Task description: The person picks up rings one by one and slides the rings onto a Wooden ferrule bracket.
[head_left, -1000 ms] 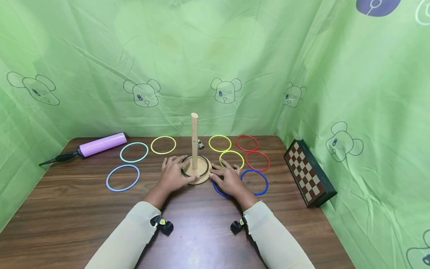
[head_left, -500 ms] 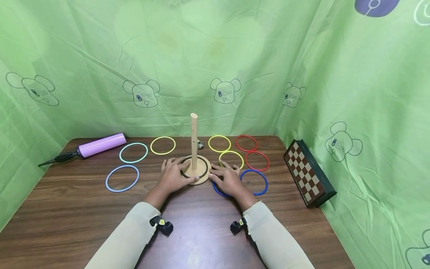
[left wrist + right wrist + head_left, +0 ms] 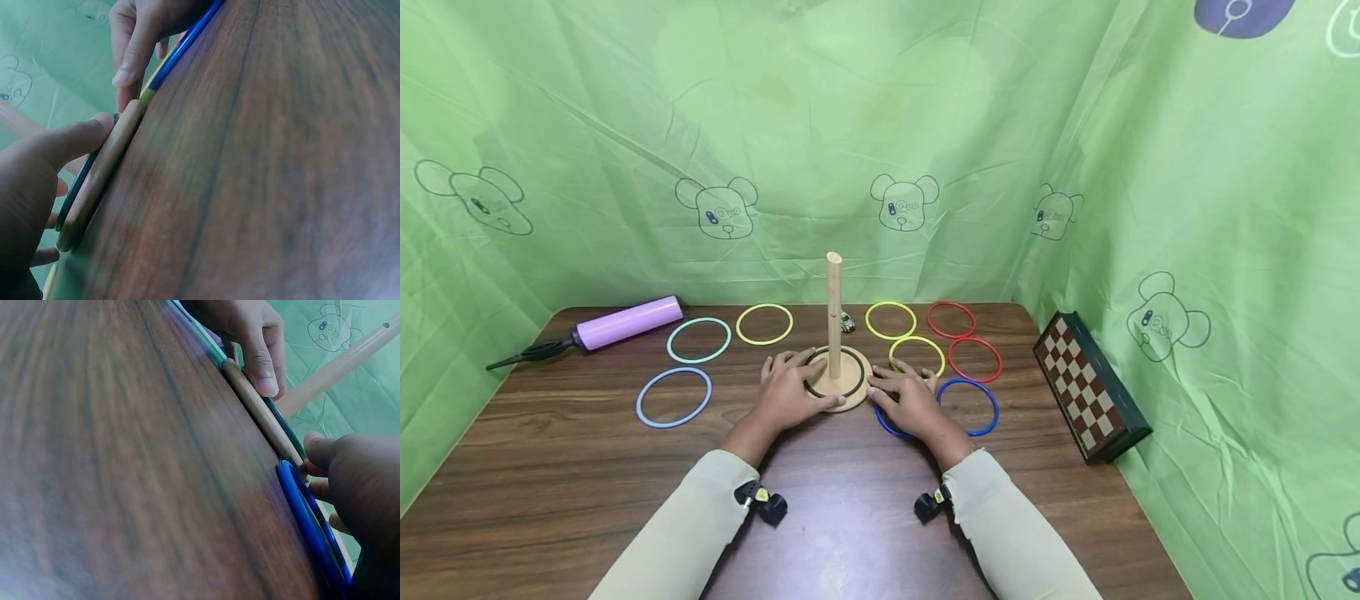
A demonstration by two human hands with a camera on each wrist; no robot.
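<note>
Hardly anything has shifted since a second ago: both hands lie just where they lay, either side of the upright wooden peg [image 3: 835, 308] on its round base [image 3: 848, 375]. The left hand [image 3: 790, 389] arches low, fingers spread, its thumb resting near the front of the black ring [image 3: 862, 372] and its other fingers at the left; the ring lies around the foot of the peg, beside those fingers. The right hand [image 3: 908, 398] mirrors it, loosely bent, fingertips beside the base's right edge; whether they touch, I cannot tell. Neither is clamped on anything, and the two stay apart. Both forearms slant inward in pale sleeves [image 3: 1022, 533]. Beneath the right hand runs a blue ring [image 3: 886, 425]; left of the left hand lies a pale blue ring [image 3: 662, 426].
</note>
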